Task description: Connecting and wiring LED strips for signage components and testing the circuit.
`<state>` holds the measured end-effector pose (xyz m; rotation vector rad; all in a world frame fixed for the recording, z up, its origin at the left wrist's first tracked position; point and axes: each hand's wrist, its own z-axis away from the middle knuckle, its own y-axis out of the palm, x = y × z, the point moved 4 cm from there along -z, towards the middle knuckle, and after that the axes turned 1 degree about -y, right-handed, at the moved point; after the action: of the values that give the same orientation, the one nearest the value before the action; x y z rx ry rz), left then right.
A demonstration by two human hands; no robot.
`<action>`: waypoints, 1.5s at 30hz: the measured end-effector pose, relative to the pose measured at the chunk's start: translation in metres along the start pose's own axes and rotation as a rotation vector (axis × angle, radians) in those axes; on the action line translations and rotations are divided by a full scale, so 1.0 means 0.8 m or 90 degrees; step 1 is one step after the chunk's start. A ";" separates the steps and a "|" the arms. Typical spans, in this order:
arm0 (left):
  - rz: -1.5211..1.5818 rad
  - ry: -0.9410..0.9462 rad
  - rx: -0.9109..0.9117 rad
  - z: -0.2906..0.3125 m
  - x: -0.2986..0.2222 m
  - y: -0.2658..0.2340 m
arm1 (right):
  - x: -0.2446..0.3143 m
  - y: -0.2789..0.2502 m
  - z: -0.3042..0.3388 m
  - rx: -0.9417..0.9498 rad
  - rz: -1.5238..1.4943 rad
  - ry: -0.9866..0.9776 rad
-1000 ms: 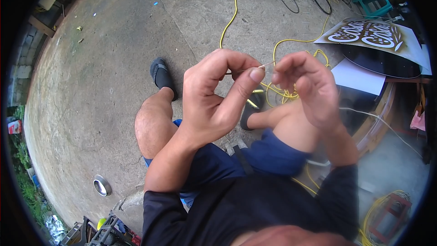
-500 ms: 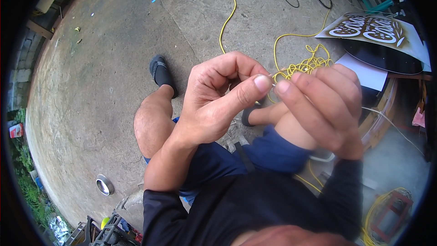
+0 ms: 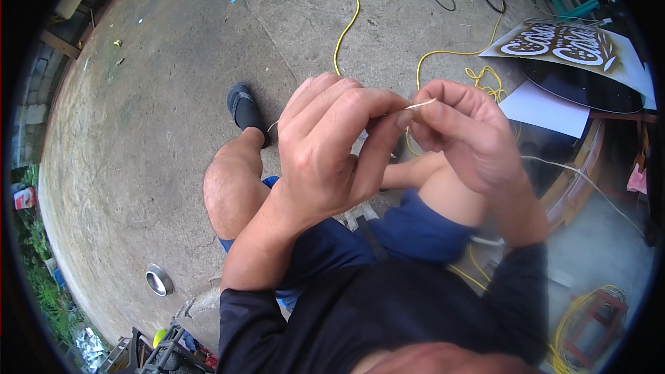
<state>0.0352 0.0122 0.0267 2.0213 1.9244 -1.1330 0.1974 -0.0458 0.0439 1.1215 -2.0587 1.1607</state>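
A thin, pale wire (image 3: pixel 421 104) runs between my two hands in front of my lap. My left hand (image 3: pixel 325 145) is closed, thumb and forefinger pinching the wire close to its end. Another short pale length shows past the left side of that hand, by the shoe. My right hand (image 3: pixel 478 131) is curled close beside it, its thumb and forefinger meeting at the wire's end; its other fingertips are partly hidden. Beyond the right hand lies a loose tangle of yellow cord (image 3: pixel 488 83), partly covered by that hand.
Yellow cord (image 3: pixel 357 7) trails across the concrete floor (image 3: pixel 166 97). At right are a printed stencil-like sheet (image 3: pixel 561 45), a white sheet (image 3: pixel 544 111) and a teal plastic frame (image 3: pixel 568 0). A coil on a red frame (image 3: pixel 594 325) sits lower right; a metal ring (image 3: pixel 159 280) lies left.
My left hand has turned, so its back now faces up. My right hand has rotated and its fingers have curled in, uncovering more of the white sheet. The pale wire's end now shows clearly.
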 end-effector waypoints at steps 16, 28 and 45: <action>0.648 -0.469 0.053 0.010 0.017 0.009 | 0.039 0.001 0.002 -0.014 0.488 -0.546; 0.068 -0.041 -0.013 -0.004 0.006 -0.006 | -0.012 0.002 -0.013 0.130 -0.195 0.257; 0.730 -0.483 0.074 0.009 0.014 0.002 | 0.051 -0.006 0.011 -0.024 0.484 -0.483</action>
<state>0.0326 0.0165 0.0142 1.8062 0.2356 -1.3042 0.1799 -0.0716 0.0717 0.8333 -3.2693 1.0803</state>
